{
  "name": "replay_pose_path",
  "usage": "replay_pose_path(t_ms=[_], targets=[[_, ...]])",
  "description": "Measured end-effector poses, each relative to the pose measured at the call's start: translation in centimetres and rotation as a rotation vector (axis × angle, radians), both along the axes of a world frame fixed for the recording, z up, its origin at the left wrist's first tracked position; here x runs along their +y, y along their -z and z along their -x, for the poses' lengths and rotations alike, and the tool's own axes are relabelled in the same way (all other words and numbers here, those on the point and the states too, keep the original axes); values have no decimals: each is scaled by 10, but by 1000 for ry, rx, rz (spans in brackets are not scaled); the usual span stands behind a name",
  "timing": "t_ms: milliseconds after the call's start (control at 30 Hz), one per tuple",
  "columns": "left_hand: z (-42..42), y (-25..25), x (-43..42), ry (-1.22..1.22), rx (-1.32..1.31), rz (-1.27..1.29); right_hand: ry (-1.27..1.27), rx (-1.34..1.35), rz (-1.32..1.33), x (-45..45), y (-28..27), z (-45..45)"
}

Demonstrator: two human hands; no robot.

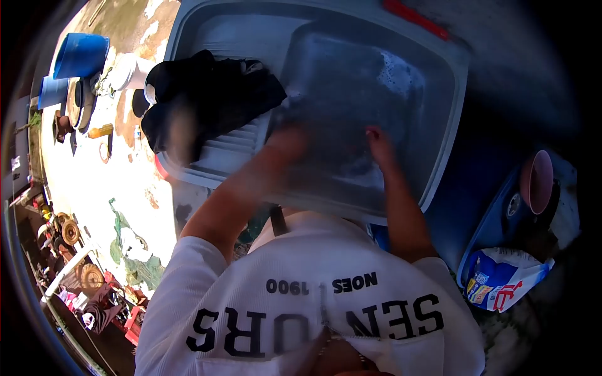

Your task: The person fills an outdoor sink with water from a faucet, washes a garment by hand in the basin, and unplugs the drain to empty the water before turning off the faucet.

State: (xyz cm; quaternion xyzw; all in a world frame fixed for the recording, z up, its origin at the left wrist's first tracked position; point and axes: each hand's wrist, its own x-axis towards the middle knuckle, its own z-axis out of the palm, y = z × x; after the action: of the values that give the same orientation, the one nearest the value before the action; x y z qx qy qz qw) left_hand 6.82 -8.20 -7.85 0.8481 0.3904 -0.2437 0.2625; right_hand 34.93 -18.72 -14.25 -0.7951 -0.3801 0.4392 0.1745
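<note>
Cloth, black and bunched, is lying on the ribbed left part of a grey washing sink, with its far-left folds hanging over the rim. Murky water is filling the deeper basin to the right, and patches of white suds are floating near its far right corner. Both bare arms are reaching forward over the near rim. The left hand is blurring at the left side of the basin, just beside the ribbed part and near the cloth; whether its fingers are open, closed or gripping something, one cannot tell. The right hand is hovering or dipping at the water farther right, apart from the left, its reddish fingertips showing; nothing is visibly sitting in its grip, but the full shape of its fingers is staying unclear. A red object is resting along the far rim. Off to the right, a pink bowl is standing tilted above a printed plastic bag, while blue barrels are standing on the sunlit ground at left.
</note>
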Motion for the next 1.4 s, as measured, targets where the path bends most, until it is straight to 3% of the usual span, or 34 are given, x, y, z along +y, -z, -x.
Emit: replay_pose_path(t_ms=[67,133,233,333,400,500,667,733,800,867,933,1000,1067,1133,1200,1267,1333,1400], targets=[[13,-8,-2,53,15,-114,3,-335,-85,-5,5,-37],[21,-40,6,174,10,-230,70,-430,-145,-7,44,-80],[43,-27,17,381,-241,-459,-203,-785,-172,14,138,-144],[31,-57,33,319,-229,-387,171,-572,-183,86,100,-105],[35,-43,45,394,-208,-335,181,-395,99,142,4,-43],[45,-17,56,516,-157,-326,-72,-290,-159,172,82,5],[36,-17,55,434,-106,-165,-688,-284,-529,127,71,87],[39,-15,60,380,-157,-120,-767,154,-258,91,63,87],[42,-14,58,404,-181,-172,-1002,99,-8,65,28,69],[42,-9,58,415,-226,-169,-664,366,12,24,16,26],[45,-4,61,401,-279,-123,-520,-88,246,8,29,-26],[45,-8,59,391,-261,-138,-385,-305,277,11,47,-79],[46,-16,59,371,-263,-144,-719,-885,2,28,95,-125],[43,-24,59,348,-300,-145,-528,-924,-206,79,112,-126],[41,-25,60,351,-312,-176,-24,-716,-525,144,108,-68],[44,-21,58,345,-346,-194,16,-485,-375,180,54,3],[48,-9,58,336,-408,-212,-188,-285,-309,188,64,46],[49,-1,57,289,-422,-184,-397,-242,-445,164,54,84]])
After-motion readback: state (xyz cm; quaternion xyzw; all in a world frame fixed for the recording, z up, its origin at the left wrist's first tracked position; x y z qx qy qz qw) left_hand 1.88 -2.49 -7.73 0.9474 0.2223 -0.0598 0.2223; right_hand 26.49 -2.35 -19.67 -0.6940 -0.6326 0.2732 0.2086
